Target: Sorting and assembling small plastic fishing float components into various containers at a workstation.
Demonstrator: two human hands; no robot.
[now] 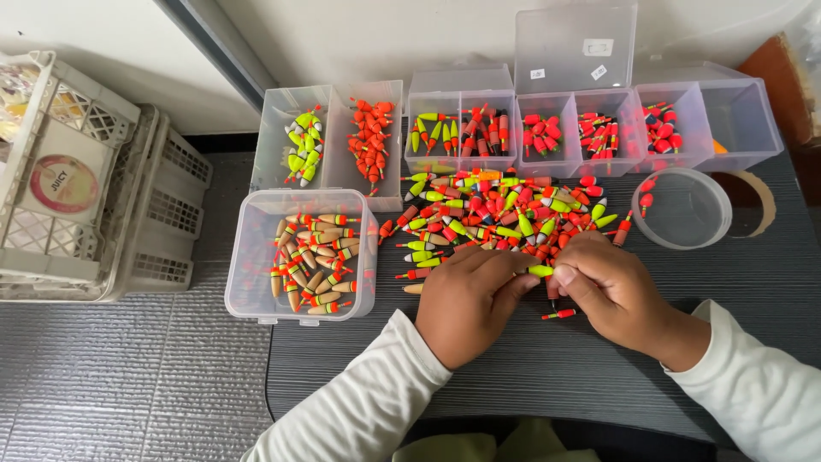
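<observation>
Two hands meet over the dark bench [513, 368]: left hand [466, 299] and right hand [611, 291] pinch one yellow-green float [540, 270] between closed fingers, just below the loose pile of floats [505, 214]; a clear box of tan floats [301, 254] sits left

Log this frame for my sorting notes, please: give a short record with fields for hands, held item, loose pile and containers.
hands: left hand and right hand meet over the dark mat
held item: yellow-green float pinched between both hands
loose pile: mixed floats, orange, red and yellow-green, just beyond the hands
containers: clear box of wooden floats on the left; divided clear boxes behind the pile; empty round tub on the right
</observation>
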